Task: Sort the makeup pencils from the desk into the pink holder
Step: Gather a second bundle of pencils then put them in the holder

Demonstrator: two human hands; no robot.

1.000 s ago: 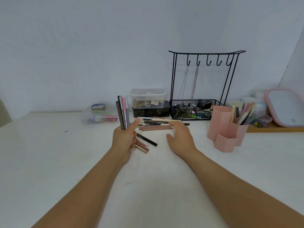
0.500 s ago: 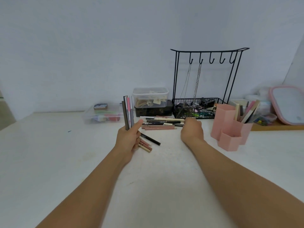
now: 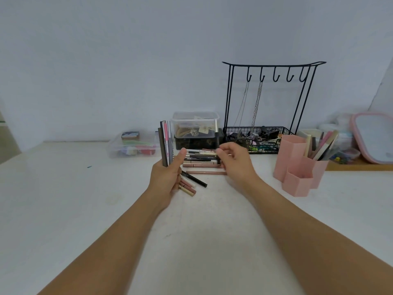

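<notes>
Lying in a loose row on the white desk (image 3: 63, 199), the makeup pencils (image 3: 201, 159) are set with their long axes running left to right, just ahead of both hands and between them. The right hand (image 3: 234, 161) is nearer, its curled fingers placed over the right ends of the row; whether a pencil is actually pinched cannot be told. A bundle of upright pencils (image 3: 165, 143) is gripped in the left hand (image 3: 168, 177), thumb pressed against it. The pink holder (image 3: 297, 165) is found well to the right, beyond the right hand, some sticks already stood inside.
</notes>
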